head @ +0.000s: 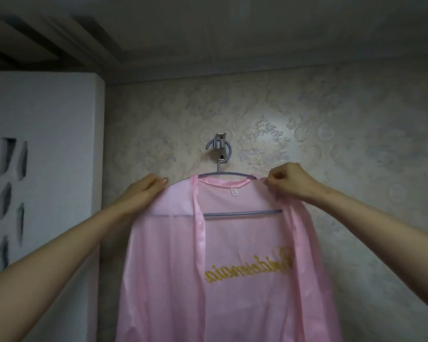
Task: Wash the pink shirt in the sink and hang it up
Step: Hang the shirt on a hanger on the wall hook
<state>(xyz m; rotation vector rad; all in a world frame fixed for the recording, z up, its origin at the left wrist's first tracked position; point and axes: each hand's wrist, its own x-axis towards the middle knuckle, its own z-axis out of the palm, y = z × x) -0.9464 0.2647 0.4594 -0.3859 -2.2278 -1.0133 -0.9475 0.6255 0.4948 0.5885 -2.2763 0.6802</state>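
Head view took in an embossed, floral-patterned wall (331, 114) and, at left, a smooth white cabinet (47, 107). Against the wall hung the pink shirt (232, 243), thin, glossy and satin-like, open at the front, with gold script (247, 267) showing through reversed. It sat on a grey plastic hanger (240, 214) with curved arms and a straight crossbar. The left hand (146, 191) lay with fingers fairly straight over the near shoulder. The right hand (289, 180) pinched the fabric at the other shoulder. The hanger looped over a small metal wall hook (219, 143). As a judgement, the slick cloth could slide off a sloping arm if a shoulder sat unevenly. A hard tug might also lift the hanger off its hook.
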